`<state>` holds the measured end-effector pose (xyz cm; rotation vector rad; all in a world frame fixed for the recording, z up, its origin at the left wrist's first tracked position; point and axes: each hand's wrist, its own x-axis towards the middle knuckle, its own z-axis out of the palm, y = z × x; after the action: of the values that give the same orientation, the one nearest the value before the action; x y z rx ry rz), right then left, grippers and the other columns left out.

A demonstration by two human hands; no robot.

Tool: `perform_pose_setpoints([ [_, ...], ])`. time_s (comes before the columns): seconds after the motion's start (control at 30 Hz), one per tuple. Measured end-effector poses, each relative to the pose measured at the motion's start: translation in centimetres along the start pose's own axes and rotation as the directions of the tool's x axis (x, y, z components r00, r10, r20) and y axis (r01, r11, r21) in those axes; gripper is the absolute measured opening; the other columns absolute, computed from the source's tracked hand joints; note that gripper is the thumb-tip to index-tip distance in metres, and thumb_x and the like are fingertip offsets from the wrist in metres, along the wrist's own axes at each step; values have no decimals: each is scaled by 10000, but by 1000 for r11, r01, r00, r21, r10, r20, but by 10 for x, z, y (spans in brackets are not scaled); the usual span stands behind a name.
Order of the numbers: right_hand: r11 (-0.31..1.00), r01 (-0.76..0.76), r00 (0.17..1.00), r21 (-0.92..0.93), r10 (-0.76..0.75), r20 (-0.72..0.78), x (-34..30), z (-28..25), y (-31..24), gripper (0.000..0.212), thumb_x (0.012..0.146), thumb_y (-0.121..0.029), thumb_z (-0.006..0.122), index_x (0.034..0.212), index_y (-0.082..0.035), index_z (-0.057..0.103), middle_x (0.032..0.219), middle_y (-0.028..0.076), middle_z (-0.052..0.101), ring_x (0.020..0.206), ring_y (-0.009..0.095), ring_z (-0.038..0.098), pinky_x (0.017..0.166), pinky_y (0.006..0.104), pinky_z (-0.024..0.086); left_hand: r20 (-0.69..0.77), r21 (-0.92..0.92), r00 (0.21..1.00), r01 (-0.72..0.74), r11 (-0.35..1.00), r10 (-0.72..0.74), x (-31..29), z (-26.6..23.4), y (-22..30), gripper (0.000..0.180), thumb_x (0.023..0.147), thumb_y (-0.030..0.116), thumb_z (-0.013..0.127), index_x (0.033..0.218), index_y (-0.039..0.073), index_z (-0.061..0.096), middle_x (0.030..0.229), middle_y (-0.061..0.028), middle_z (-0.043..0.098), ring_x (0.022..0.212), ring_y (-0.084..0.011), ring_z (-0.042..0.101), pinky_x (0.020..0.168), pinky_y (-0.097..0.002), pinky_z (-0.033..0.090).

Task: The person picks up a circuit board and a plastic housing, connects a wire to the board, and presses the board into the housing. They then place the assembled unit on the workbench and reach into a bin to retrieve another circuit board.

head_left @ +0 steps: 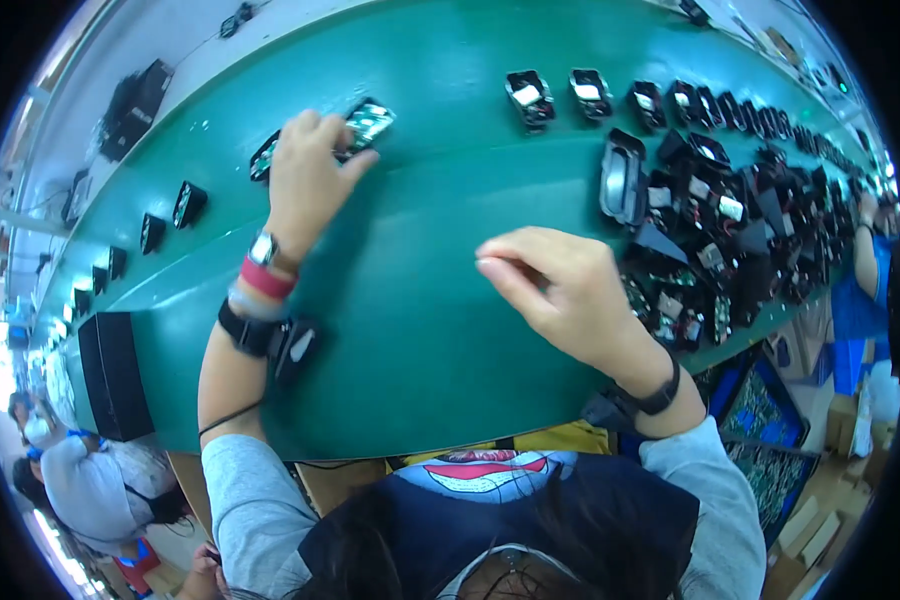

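Note:
My left hand (pixel 308 172) reaches out over a green conveyor belt (pixel 430 300) and rests on a black part with a green circuit board (pixel 368 121), fingers closed around it. My right hand (pixel 560 285) hovers above the belt's middle with fingers curled together; I cannot see anything between them. A pile of black housings with boards (pixel 720 240) lies to its right.
Single black housings (pixel 530 98) sit spaced along the belt's far side, others at the left (pixel 188 203). A black box (pixel 115 372) stands at the belt's near left edge. A tray of green boards (pixel 765 405) lies at lower right. Other people sit at lower left and far right.

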<state>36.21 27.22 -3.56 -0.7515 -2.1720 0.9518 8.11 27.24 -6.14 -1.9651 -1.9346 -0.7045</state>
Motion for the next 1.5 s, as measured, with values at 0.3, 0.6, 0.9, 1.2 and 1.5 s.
perform_pose_setpoints([
  [0.3, 936, 351, 923, -10, -348, -167, -35, 15, -10, 75, 857, -143, 676, 863, -69, 665, 788, 77, 664, 689, 239, 653, 600, 324, 525, 23, -11, 998, -64, 998, 65, -16, -4, 8, 259, 811, 212, 730, 980, 35, 646, 1127, -169, 593, 1046, -356, 558, 858, -404, 447],
  [0.6, 962, 74, 956, -262, -144, -257, -167, -37, -58, 178, 884, -153, 638, 1046, -94, 598, 953, 64, 610, 803, 219, 608, 628, 301, 507, 170, -441, 956, -141, 886, 237, -63, -15, 95, 144, 849, 87, 667, 980, 33, 638, 1191, -86, 608, 953, -201, 594, 649, -281, 447],
  [0.9, 351, -931, -110, 100, -8, -994, -517, -237, 23, 893, 782, -552, 681, 1327, 108, 423, 1205, 294, 574, 1080, 355, 594, 933, 405, 471, 148, -876, 784, -179, 447, 603, -56, -77, 253, 218, 826, 27, 673, 1041, 42, 639, 1107, -75, 643, 953, -171, 620, 709, -257, 480],
  [1.2, 0, -992, -112, 124, 431, -895, -507, -136, 98, 858, 878, -670, 428, 1326, 60, 460, 1260, 336, 530, 1180, 435, 528, 1010, 466, 402, -2, -981, 320, -185, 60, 947, -128, 33, 481, 805, 647, 243, 844, 1293, -39, 456, 1100, -232, 614, 1030, -332, 612, 876, -421, 497],
  [1.5, -119, -908, -418, 403, 171, -892, -566, -226, 47, 815, 860, -681, 441, 1315, -6, 481, 1233, 288, 551, 1145, 457, 530, 937, 540, 431, 468, -704, 104, -556, 442, 878, -137, 89, 566, 1305, 495, 312, 928, 1465, -25, 124, 1352, -265, 420, 1174, -444, 517, 966, -451, 464],
])
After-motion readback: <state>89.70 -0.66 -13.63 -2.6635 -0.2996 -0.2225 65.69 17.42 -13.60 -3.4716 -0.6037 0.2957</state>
